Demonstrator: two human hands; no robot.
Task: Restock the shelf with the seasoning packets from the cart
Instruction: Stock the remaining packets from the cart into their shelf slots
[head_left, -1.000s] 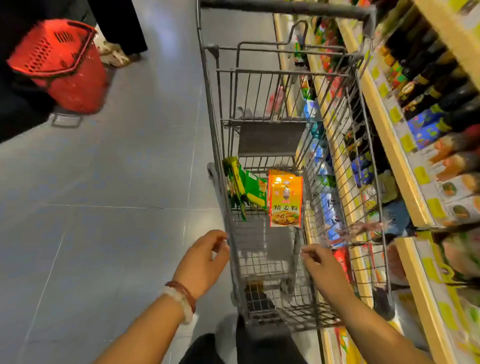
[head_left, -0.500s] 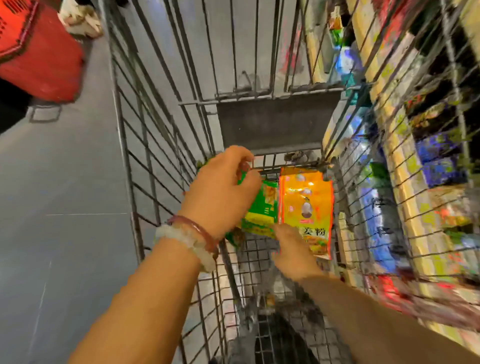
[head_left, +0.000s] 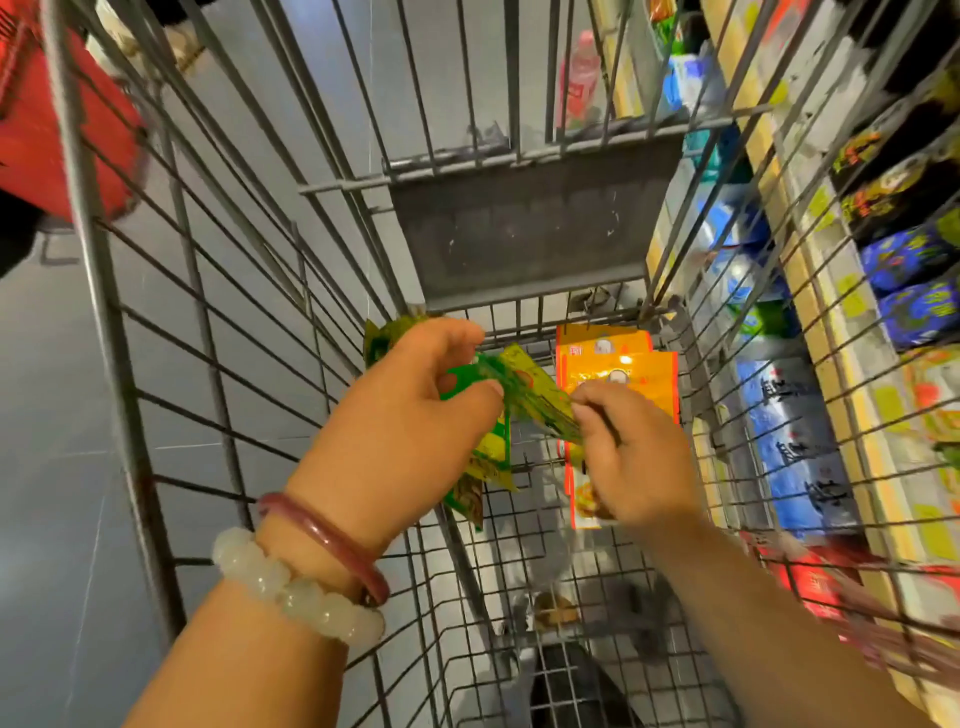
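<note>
Both hands deep in the cart (head_left: 156, 395), your left hand (head_left: 410, 415) and right hand (head_left: 631, 457) pinch the green seasoning packets (head_left: 524, 395) in their fingers, and that loose fan could slip through the wire.

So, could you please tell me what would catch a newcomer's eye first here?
Two hands meet inside the wire cart: the left hand and right hand both pinch green seasoning packets. Orange packets stand just behind, and stocked shelves line the right.
</note>
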